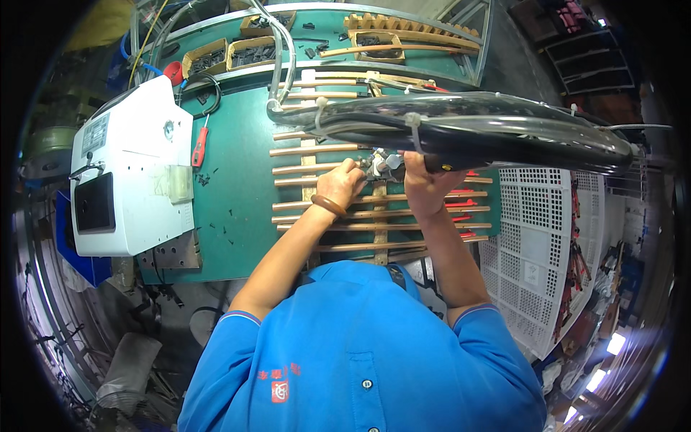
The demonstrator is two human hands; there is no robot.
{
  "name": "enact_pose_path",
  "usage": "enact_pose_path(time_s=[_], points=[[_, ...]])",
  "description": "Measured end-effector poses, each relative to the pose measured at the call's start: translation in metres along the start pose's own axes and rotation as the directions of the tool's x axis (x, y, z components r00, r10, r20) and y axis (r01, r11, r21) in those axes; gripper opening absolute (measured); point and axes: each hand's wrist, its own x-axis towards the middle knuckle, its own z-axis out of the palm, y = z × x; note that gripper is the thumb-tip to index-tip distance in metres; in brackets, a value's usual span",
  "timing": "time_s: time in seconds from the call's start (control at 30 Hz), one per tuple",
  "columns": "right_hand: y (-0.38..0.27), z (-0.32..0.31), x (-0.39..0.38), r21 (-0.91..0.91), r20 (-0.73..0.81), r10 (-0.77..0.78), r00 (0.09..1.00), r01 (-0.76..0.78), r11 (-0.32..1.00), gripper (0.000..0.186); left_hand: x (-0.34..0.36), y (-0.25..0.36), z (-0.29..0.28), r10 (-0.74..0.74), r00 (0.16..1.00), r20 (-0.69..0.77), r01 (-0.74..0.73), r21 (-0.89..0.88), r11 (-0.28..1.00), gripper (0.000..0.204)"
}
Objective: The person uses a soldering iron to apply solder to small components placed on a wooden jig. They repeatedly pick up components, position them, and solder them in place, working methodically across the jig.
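Forearms (pixel 284 252) extended over slender brown rods (pixel 291 151) on green table (pixel 237 216); left hand (pixel 340 185) palm down, fingers curled beside silver fitting (pixel 385 165), grasp unclear; right hand (pixel 428 189) raised, partly behind cable sleeve (pixel 504 119), cannot tell hold

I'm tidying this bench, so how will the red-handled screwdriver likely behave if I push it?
The screwdriver is probably stiff, judging by its slim, straight shaft. It may feel handle-heavy, since the red handle is much thicker than the shaft. Lying flat on the green tabletop, it would likely slide or roll a little when pushed.
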Motion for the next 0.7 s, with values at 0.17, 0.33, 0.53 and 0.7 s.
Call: enact_pose_path(time_s=[0.17, 0.33, 0.53, 0.7], points=[[0.005, -0.006, -0.003, -0.032, 0.004, -0.04, 0.999, 0.04, 0.999, 0.028, 0.0, -0.002, 0.0, 0.01, 1.0, 0.025, -0.011, 0.03, 1.0, 0.016], [0.023, -0.02, -0.015, -0.163, 0.154, -0.066, 0.986, 0.091, 0.982, 0.044, 0.0, 0.0, 0.001, -0.028, 0.998, 0.054, 0.026, 0.033, 0.999, 0.016], [0.01, 0.001, -0.017, -0.066, -0.019, -0.125, 0.992, 0.123, 0.99, 0.027, -0.001, -0.001, 0.0, -0.018, 0.998, 0.055, 0.014, 0.072, 0.997, 0.018], [0.013, -0.003, -0.01, 0.003, 0.09, 0.156, 0.984, -0.157, 0.988, 0.023, 0.003, -0.005, 0.003, -0.031, 0.997, 0.068, 0.026, 0.08, 0.996, 0.017]])
